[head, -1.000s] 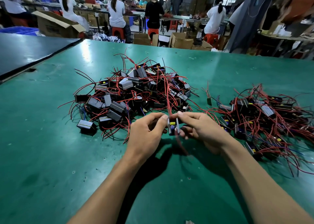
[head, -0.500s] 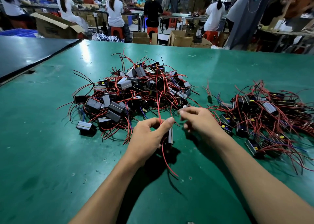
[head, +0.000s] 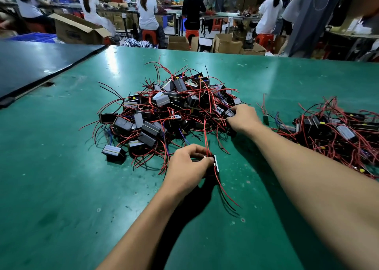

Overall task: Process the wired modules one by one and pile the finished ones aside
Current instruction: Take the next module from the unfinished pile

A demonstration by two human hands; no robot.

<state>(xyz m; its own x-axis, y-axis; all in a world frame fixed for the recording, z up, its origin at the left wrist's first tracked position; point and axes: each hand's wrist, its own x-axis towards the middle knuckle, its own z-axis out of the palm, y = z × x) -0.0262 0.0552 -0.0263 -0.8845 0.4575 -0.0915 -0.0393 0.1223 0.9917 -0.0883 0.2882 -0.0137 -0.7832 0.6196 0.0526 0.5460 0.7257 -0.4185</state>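
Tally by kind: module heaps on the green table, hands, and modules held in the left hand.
Module heaps: 2, middle heap and right heap.
Hands: 2, left hand and right hand.
Held module: 1.
Total: 5.

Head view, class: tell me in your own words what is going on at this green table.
A person is working through small black box-shaped modules with red wires on a green table. The left hand pinches one module, its red leads trailing towards the person. The right hand is at the right edge of the big middle pile, fingers among the modules; whether it grips one is unclear. A second tangled pile lies further right.
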